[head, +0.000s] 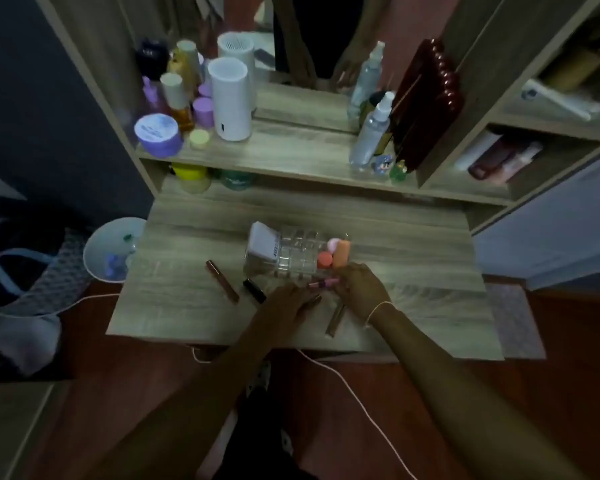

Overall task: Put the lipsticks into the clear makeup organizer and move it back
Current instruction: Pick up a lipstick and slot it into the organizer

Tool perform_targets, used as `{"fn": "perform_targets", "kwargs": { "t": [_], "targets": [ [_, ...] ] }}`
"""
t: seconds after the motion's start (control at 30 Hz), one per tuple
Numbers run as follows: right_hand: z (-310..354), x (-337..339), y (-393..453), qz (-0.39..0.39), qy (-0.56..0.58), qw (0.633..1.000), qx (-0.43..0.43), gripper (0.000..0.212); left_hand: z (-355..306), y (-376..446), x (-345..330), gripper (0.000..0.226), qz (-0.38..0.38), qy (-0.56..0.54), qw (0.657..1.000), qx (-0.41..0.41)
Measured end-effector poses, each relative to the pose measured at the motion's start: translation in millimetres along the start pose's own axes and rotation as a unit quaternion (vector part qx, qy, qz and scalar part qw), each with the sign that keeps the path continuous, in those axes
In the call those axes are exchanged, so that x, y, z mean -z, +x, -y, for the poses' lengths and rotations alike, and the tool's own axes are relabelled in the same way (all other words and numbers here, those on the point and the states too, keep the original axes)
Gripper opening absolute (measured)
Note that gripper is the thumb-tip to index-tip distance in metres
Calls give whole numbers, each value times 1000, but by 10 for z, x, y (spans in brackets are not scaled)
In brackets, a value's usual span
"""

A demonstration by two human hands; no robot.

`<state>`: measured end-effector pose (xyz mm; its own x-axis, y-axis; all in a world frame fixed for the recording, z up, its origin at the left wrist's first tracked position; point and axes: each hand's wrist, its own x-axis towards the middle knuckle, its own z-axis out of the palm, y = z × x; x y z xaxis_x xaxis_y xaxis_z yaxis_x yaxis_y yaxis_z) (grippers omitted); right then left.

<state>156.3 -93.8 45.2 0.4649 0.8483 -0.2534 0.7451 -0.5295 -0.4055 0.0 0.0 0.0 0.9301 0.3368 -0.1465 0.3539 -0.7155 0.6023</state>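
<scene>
The clear makeup organizer (293,259) stands mid-table with orange and pink items (336,254) in its right side and a white card at its left. My right hand (361,289) is shut on a pink lipstick (323,283) just in front of the organizer. My left hand (288,308) lies on the table over a brown lipstick (313,302), its grip unclear. A brown lip gloss tube (222,280) and a black lipstick (254,291) lie to the left. Another brown tube (336,320) lies between my wrists.
The wooden table (413,306) has a raised shelf (291,150) behind with jars, bottles, a white canister (230,98) and spray bottles (371,133). A mirror stands at the back. A white bin (110,249) sits left of the table. A cable (343,382) trails off the front edge.
</scene>
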Motion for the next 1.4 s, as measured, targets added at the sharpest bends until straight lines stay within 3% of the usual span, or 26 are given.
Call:
{"fn": "perform_targets", "kwargs": {
  "t": [0.3, 0.57, 0.67, 0.8, 1.0, 1.23, 1.4],
  "targets": [
    [-58, -192, 148, 42, -88, 995, 15, 29, 50, 124, 9, 39, 55, 39, 996, 64],
    [2, -250, 273, 41, -142, 988, 32, 29, 205, 52, 180, 36, 23, -26, 998, 51],
    [61, -269, 270, 25, -99, 994, 29, 25, 243, 20, 253, 34, -5, -66, 997, 40],
    [171, -273, 236, -67, -6, 998, 21, 15, 293, 34, 420, 28, -77, -138, 987, 39],
    [291, -198, 248, -132, 52, 990, -19, 26, 381, 87, 680, 28, -165, -191, 967, 30],
    [424, -7, 417, -142, 172, 973, -65, 11, 388, 379, 970, 19, -183, -220, 957, 44],
    [484, 58, 550, -167, 202, 962, -76, 22, 464, 598, 940, 21, -178, -182, 965, 58]
  ]
}}
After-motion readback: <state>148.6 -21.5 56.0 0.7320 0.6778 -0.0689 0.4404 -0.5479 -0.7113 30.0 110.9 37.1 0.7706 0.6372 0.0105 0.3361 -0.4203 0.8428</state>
